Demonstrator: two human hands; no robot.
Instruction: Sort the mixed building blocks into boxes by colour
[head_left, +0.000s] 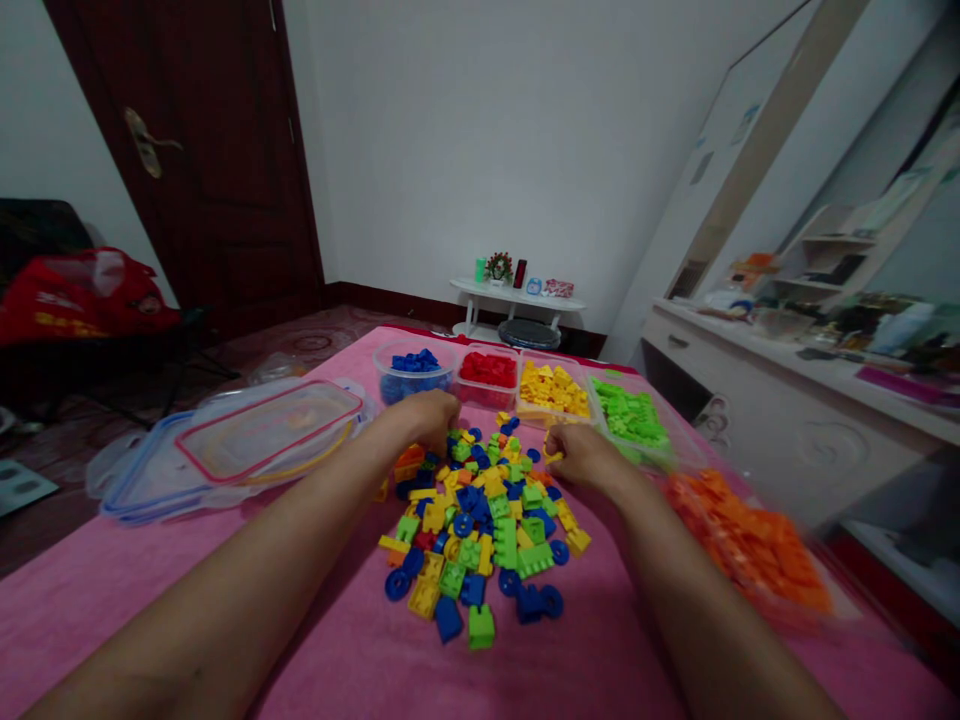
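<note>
A heap of small plastic building bricks [487, 525] in blue, yellow, green, red and orange lies on the pink cloth [135, 590]. My left hand [429, 418] rests on the heap's far left edge, fingers curled down into the bricks; what they grip is hidden. My right hand [577, 450] is at the heap's far right edge, pinched on a small yellow brick [553, 457]. Beyond the hands stand sorted tubs: blue bricks [414, 368], red bricks [487, 374], yellow bricks [553, 390] and green bricks [631, 415].
A clear tub of orange bricks [750, 545] sits at the right edge. Stacked clear lids [247, 440] lie at the left. A dresser with mirror [795, 400] stands to the right, a dark door [202, 160] and a small white table [517, 295] behind.
</note>
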